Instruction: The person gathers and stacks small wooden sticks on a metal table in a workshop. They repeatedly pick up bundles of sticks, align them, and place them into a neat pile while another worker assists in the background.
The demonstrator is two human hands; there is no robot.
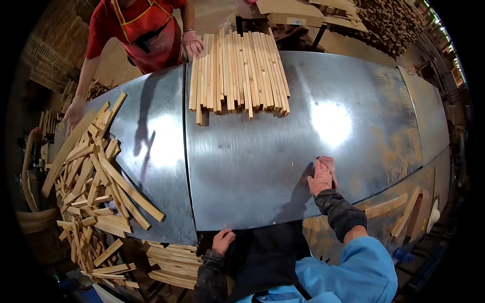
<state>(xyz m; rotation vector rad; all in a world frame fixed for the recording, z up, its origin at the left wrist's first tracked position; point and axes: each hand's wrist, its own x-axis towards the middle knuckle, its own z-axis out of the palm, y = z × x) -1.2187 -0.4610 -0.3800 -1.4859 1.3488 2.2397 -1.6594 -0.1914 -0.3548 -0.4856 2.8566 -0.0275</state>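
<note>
My right hand (319, 179) is over the smooth metal tabletop (247, 166), right of the middle. Its fingers are closed on a small pinkish-brown piece (328, 165), which looks like a cloth or pad and shows along the hand's right side. At the table's front edge, my left hand (222, 241) is close to my body, fingers loosely extended, with nothing visible in it. Across the table lies a row of narrow wooden strips (237, 73), side by side, their near ends uneven.
A co-worker in a red apron (146, 35) stands at the far left, one gloved hand (192, 44) beside the strips. Loose wooden pieces (96, 171) are heaped on the left. Stacked strips (174, 265) lie below the front edge. More boards (386, 206) are at the right.
</note>
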